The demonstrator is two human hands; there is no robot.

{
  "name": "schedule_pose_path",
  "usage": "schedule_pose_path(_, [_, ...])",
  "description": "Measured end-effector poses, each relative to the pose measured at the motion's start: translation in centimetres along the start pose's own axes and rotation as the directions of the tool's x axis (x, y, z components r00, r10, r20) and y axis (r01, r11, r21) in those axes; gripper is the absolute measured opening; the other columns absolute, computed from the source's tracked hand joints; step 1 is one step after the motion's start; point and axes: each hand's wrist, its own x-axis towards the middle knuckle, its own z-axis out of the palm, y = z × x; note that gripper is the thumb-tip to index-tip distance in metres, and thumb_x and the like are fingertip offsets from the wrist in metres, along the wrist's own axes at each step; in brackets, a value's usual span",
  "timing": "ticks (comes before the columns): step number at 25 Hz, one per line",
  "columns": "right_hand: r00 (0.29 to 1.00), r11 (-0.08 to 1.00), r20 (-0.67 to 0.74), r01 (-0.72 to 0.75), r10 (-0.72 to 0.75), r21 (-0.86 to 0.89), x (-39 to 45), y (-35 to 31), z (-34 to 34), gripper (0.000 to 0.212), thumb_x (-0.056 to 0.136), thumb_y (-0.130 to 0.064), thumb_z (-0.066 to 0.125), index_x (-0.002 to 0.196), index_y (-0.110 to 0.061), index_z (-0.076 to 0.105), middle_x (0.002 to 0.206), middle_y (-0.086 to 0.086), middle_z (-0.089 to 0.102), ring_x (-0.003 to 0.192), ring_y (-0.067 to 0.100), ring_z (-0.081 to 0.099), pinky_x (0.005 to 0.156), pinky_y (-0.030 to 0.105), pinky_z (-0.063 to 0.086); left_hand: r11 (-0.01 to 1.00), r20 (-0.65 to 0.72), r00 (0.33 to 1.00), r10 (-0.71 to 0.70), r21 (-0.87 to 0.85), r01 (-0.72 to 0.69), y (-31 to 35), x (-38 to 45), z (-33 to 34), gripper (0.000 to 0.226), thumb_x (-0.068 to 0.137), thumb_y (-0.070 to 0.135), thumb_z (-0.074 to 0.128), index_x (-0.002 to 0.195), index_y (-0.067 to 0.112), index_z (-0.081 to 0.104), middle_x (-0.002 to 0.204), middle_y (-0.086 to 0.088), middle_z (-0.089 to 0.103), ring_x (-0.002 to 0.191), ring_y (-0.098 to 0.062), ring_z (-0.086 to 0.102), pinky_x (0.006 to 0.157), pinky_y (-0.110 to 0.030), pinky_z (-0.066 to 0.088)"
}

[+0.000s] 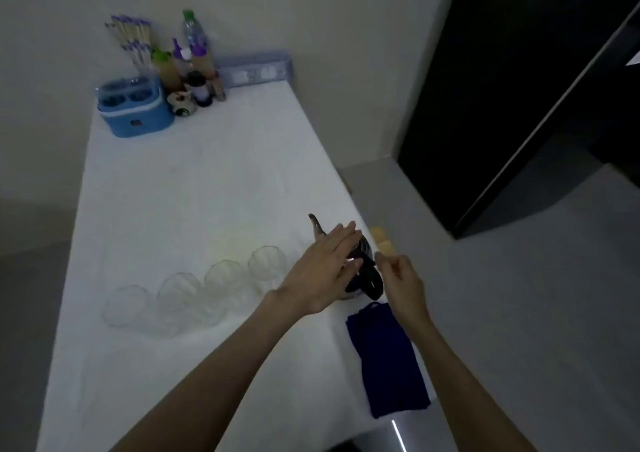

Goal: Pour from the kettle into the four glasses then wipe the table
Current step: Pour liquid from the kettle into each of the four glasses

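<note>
Four clear glasses stand in a row on the white table point(173, 191), from the left glass point(126, 304) to the right glass point(267, 262). The kettle point(364, 247), with a thin spout and a black handle, sits near the table's right edge. My left hand point(325, 271) lies flat over the kettle's top with its fingers stretched out. Just right of the handle, my right hand point(403, 285) has its fingers curled. A small tan piece point(380, 240) shows at its fingertips; I cannot tell if it is held. A dark blue cloth point(388, 358) lies at the right edge, nearer to me.
At the far end stand a blue container point(135, 108), several bottles point(194, 67), a bundle of sticks point(135, 39) and a grey box point(256, 70) against the wall. A dark door point(519, 87) is to the right. A shiny metal surface point(381, 434) sits at the bottom.
</note>
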Motion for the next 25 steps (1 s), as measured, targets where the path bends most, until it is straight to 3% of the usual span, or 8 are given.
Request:
schedule_pose_path(4, [0.995,0.997,0.069,-0.075,0.076,-0.022,2.1,1.9,1.4,0.037,0.101,-0.041,0.053,0.085,-0.008,0.056,0.080,0.002,0.065,0.071,0.012,0.059,0.065,0.027,0.047,0.989,0.112,0.990,-0.088,0.130,0.074,-1.3,2.4,2.2,0.060,0.104,0.043,0.022,0.155,0.014,0.010,0.164,0.000,0.004,0.151,-0.012,-0.004,0.122,-0.034,-0.004])
schedule_pose_path(9, [0.963,0.977,0.216,-0.189,0.164,0.100,3.2,3.1,1.3,0.045,0.101,-0.029,0.052,0.058,-0.015,0.055,0.057,-0.003,0.057,0.059,0.009,0.050,0.064,0.027,0.040,0.986,0.086,0.991,-0.099,0.142,0.086,-1.6,2.3,3.7,0.067,0.098,0.051,0.006,0.155,0.015,0.002,0.164,0.003,-0.006,0.148,-0.003,-0.016,0.121,-0.034,-0.009])
schedule_pose_path(12, [0.944,0.926,0.239,-0.286,0.228,0.247,3.3,2.9,1.6,0.042,0.098,-0.022,0.057,0.056,-0.014,0.055,0.055,-0.001,0.052,0.057,0.011,0.045,0.061,0.028,0.036,0.990,0.061,0.993,-0.103,0.103,0.096,-1.3,2.3,3.8,0.064,0.100,0.047,0.009,0.155,0.015,0.003,0.163,0.004,-0.006,0.147,-0.002,-0.016,0.121,-0.032,-0.010])
schedule_pose_path(16, [0.959,0.884,0.186,-0.270,0.212,0.383,3.2,3.1,1.9,0.042,0.097,-0.013,0.060,0.056,-0.017,0.052,0.051,-0.005,0.045,0.052,0.007,0.039,0.057,0.027,0.030,0.990,0.056,0.992,-0.114,0.091,0.108,-1.1,2.4,3.9,0.064,0.100,0.046,0.011,0.155,0.014,0.006,0.164,0.003,-0.003,0.149,-0.005,-0.012,0.122,-0.036,-0.007])
schedule_pose_path(21, [0.970,0.884,0.124,-0.241,0.209,0.401,3.1,2.1,1.1,0.031,0.094,-0.014,0.065,0.063,-0.015,0.068,0.053,-0.008,0.055,0.054,0.005,0.048,0.059,0.022,0.039,0.983,0.046,0.994,-0.103,0.154,0.095,-0.1,2.2,3.6,0.068,0.099,0.050,0.010,0.155,0.013,0.005,0.164,0.001,-0.003,0.150,-0.009,-0.011,0.122,-0.042,-0.004])
schedule_pose_path(25, [0.981,0.886,0.067,-0.191,0.180,0.423,1.5,0.6,0.0,0.024,0.092,-0.017,0.066,0.077,-0.001,0.076,0.072,0.006,0.062,0.072,0.018,0.054,0.072,0.034,0.043,0.992,-0.009,1.000,-0.024,0.124,0.025,1.8,1.1,2.2,0.068,0.099,0.050,0.014,0.155,0.011,0.008,0.164,-0.001,0.000,0.150,-0.010,-0.009,0.122,-0.042,-0.006])
